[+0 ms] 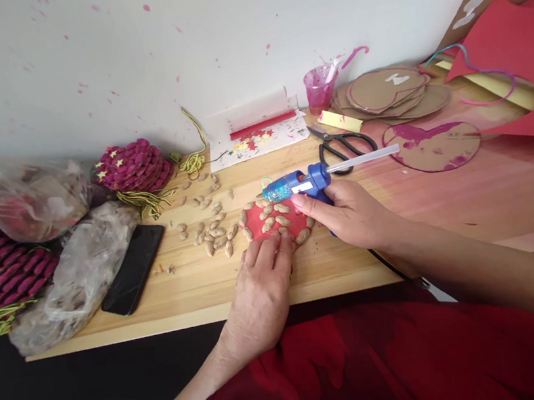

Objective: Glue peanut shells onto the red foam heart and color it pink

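Observation:
My right hand (348, 212) is closed round a blue glue gun (302, 184) with a clear glue stick poking out the back; its nozzle points left over a red disc (275, 222). Peanut shells are stuck in rows on the disc. My left hand (261, 280) lies on the near edge of the disc, fingers together and pressing down on it. Loose peanut shells (211, 224) are scattered on the wooden table (199, 282) just left of the disc.
Black scissors (343, 144), a pink cup (318, 87) and stacked cardboard discs (391, 93) lie behind. A black phone (133, 268), plastic bags (74, 280) and magenta woven pieces (133, 166) sit at the left. Red paper (509, 53) leans at the right.

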Tool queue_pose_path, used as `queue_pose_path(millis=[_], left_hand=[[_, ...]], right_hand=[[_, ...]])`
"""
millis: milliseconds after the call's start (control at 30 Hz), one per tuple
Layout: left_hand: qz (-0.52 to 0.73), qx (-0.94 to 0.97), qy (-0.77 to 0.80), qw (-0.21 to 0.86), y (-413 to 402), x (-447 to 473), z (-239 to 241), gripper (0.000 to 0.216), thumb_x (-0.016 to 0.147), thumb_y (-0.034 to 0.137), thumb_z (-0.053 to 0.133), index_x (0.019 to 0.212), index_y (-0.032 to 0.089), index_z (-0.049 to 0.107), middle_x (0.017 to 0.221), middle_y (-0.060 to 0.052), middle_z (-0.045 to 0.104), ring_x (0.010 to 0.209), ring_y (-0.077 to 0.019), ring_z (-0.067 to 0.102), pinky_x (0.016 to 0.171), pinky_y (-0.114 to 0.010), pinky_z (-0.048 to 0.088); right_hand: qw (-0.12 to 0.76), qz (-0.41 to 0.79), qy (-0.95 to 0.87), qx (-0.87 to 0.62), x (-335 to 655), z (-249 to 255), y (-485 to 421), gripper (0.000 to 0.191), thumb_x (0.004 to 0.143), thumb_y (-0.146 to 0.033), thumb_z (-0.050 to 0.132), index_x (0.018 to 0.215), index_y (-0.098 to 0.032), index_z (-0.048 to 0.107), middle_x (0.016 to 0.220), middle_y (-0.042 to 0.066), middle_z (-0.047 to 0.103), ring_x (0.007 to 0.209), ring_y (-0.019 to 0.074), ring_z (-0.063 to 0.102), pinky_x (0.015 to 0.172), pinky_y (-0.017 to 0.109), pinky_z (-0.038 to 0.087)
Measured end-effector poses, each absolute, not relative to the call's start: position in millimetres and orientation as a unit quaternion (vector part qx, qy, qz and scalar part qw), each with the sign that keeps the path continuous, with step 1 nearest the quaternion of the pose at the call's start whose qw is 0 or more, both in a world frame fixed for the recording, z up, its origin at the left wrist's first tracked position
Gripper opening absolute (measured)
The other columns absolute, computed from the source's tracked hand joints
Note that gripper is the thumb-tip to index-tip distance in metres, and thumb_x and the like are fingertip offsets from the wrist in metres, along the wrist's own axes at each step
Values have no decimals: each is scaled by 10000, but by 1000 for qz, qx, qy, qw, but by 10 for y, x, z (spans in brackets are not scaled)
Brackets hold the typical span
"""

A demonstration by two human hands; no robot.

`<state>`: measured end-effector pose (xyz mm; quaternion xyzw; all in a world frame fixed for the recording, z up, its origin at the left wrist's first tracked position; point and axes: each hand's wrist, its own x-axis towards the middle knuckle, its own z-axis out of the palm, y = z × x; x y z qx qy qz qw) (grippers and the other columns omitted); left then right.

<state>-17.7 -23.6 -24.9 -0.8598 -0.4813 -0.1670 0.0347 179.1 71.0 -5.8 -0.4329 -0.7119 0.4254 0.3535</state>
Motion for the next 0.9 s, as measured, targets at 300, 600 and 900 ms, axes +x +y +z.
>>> queue_pose_path(millis=[300, 600, 900], left_hand=[[-117, -866, -480, 73, -185, -81, -135, 427, 922, 3, 413, 1310, 107, 558, 1152, -164, 664, 1026, -276, 616, 882, -452, 586], [-70, -864, -486, 108, -214, -46, -131, 477, 861, -10, 435, 1319, 52, 555, 1158, -189, 672, 1028, -298, 627, 875, -462, 592], [-48, -862, -488, 126, -220, -38, -156, 511, 827, 11, 497, 1334, -6, 554, 1168, -192, 656, 1005, -303, 622, 894, -451, 588]], right_hand=[[345, 421, -715, -439, 1790, -47, 709, 454, 953, -556, 537, 673, -200, 504, 671, -16, 491, 668, 143, 425, 638, 301, 342], [367, 444, -698, -426, 1798, -79, 739, 489, 954, -592, 535, 659, -202, 508, 635, -16, 518, 626, 141, 457, 616, 299, 368], [371, 567, -596, -431, 1782, -56, 759, 498, 878, -674, 605, 807, -184, 653, 705, 29, 655, 567, 145, 559, 514, 281, 403]])
